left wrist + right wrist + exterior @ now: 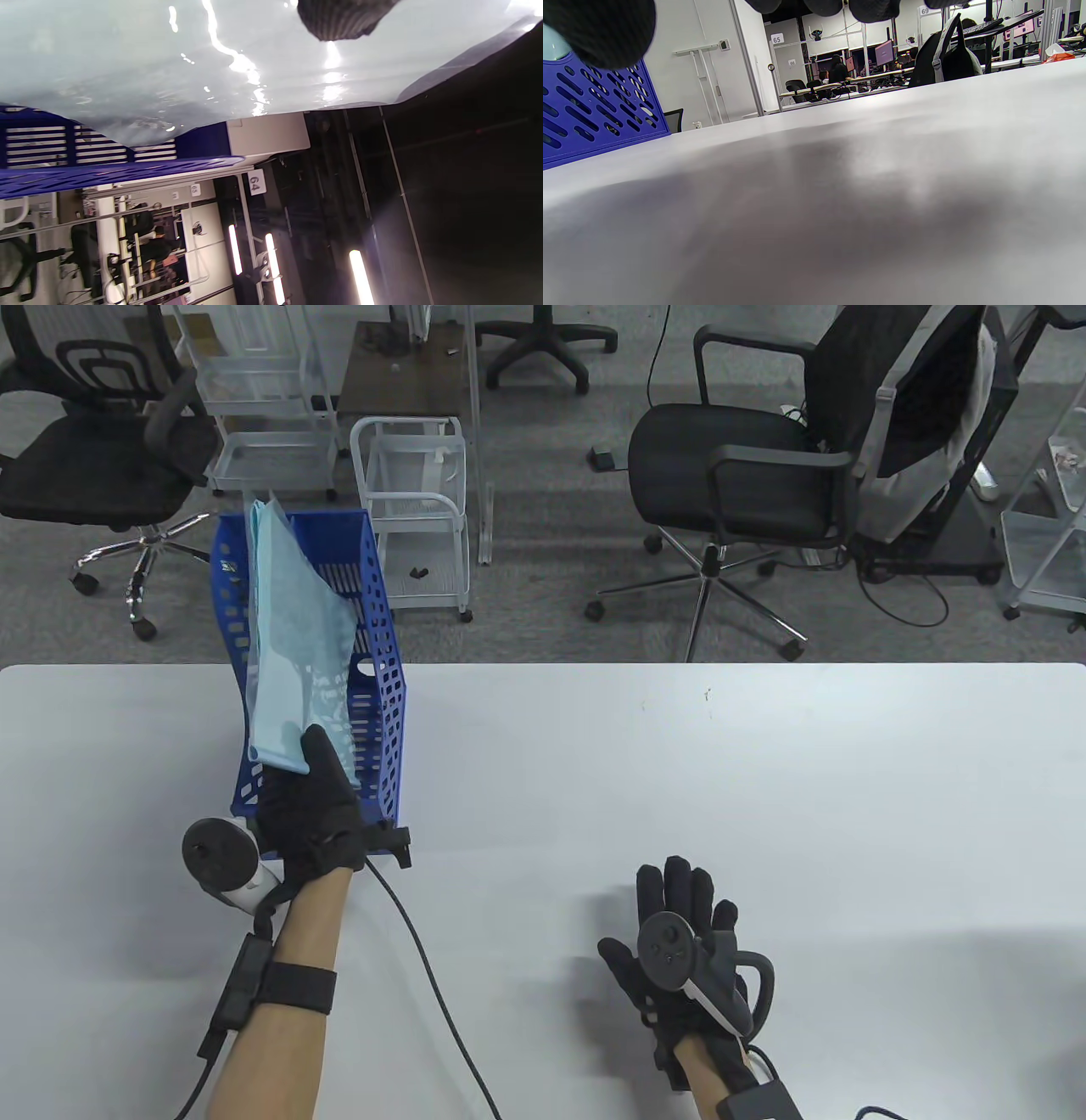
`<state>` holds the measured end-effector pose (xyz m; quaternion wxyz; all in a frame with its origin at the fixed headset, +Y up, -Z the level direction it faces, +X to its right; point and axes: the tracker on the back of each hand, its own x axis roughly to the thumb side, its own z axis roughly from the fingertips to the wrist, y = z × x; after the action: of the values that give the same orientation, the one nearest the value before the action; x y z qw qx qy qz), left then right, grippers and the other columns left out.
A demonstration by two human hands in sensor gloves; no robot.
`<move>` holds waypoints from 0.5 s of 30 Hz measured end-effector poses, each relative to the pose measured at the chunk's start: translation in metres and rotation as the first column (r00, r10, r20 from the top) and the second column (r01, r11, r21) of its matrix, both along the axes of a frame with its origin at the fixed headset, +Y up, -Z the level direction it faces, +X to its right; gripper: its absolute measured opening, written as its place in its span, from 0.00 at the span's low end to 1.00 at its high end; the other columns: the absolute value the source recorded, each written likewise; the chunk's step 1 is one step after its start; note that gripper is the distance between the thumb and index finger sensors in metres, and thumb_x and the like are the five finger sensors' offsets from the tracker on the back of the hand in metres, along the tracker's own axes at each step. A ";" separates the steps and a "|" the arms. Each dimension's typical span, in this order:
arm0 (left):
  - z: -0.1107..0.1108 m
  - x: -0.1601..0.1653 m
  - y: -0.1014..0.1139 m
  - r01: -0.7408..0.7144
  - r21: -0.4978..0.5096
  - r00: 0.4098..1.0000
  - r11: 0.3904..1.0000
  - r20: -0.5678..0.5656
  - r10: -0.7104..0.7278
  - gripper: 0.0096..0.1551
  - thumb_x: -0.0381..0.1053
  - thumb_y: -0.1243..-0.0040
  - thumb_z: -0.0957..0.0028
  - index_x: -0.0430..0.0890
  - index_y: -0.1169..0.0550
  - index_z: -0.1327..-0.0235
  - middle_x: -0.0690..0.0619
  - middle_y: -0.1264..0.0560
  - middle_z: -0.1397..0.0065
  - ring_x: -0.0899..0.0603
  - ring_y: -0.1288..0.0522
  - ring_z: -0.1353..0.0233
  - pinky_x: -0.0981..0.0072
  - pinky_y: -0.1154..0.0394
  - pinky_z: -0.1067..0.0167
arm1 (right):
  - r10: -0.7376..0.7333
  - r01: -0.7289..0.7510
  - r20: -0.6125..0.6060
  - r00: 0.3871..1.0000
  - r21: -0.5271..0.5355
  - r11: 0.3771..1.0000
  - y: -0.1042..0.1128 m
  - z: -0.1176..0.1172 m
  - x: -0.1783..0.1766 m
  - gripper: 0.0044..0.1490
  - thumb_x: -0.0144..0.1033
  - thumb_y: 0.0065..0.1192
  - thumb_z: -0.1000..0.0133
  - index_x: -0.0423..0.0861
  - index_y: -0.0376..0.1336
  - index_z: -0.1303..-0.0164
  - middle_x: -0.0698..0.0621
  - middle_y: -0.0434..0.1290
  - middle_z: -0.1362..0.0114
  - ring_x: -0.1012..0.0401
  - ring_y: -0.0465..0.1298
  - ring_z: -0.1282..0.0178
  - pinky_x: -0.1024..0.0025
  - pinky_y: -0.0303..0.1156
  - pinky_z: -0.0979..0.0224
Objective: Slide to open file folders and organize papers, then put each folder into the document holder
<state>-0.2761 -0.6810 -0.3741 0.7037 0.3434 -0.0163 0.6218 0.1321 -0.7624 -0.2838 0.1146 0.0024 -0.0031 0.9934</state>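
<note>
A blue perforated document holder (386, 691) stands at the table's left, near the far edge. A pale blue translucent file folder (288, 645) stands tilted inside it, its top leaning back to the left. My left hand (310, 806) grips the folder's near bottom corner. In the left wrist view the folder (169, 63) fills the top, with a fingertip (339, 19) pressed on it and the holder (106, 169) below. My right hand (679, 933) rests flat on the table, fingers straight, holding nothing. The right wrist view has the holder (589, 110) at its left.
The white table (764, 780) stretches to the right of the holder. A black cable (433, 976) runs from the left hand toward the near edge. Office chairs (747, 466) and white wire carts (416, 509) stand on the floor beyond the table.
</note>
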 end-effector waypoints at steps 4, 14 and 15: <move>-0.004 -0.001 -0.014 0.059 -0.135 0.998 0.989 -0.025 -0.063 0.39 0.55 0.40 0.47 0.72 0.42 0.24 0.68 0.49 0.14 0.51 0.52 0.11 0.59 0.49 0.19 | -0.002 0.002 0.000 1.000 -0.001 1.000 0.000 0.000 0.000 0.60 0.70 0.57 0.56 0.53 0.36 0.23 0.45 0.37 0.14 0.40 0.45 0.15 0.32 0.45 0.22; -0.001 -0.009 -0.034 0.126 -0.364 0.989 0.923 -0.028 -0.147 0.50 0.59 0.34 0.48 0.68 0.52 0.21 0.63 0.55 0.12 0.47 0.57 0.11 0.55 0.53 0.18 | 0.020 -0.020 -0.008 1.000 -0.020 1.000 0.000 0.001 -0.002 0.60 0.70 0.57 0.55 0.53 0.36 0.23 0.45 0.37 0.14 0.40 0.44 0.15 0.33 0.45 0.21; 0.000 -0.011 -0.033 0.130 -0.364 0.989 0.922 -0.025 -0.149 0.50 0.59 0.34 0.48 0.68 0.52 0.21 0.63 0.55 0.12 0.47 0.57 0.11 0.55 0.53 0.18 | 0.021 -0.022 -0.008 1.000 -0.024 0.999 0.000 0.001 -0.002 0.60 0.70 0.56 0.55 0.53 0.36 0.23 0.45 0.37 0.14 0.40 0.44 0.15 0.33 0.44 0.21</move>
<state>-0.2867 -0.7140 -0.3744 0.7974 0.2222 0.0921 0.5535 0.1301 -0.7623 -0.2826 0.1040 0.0050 0.0094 0.9945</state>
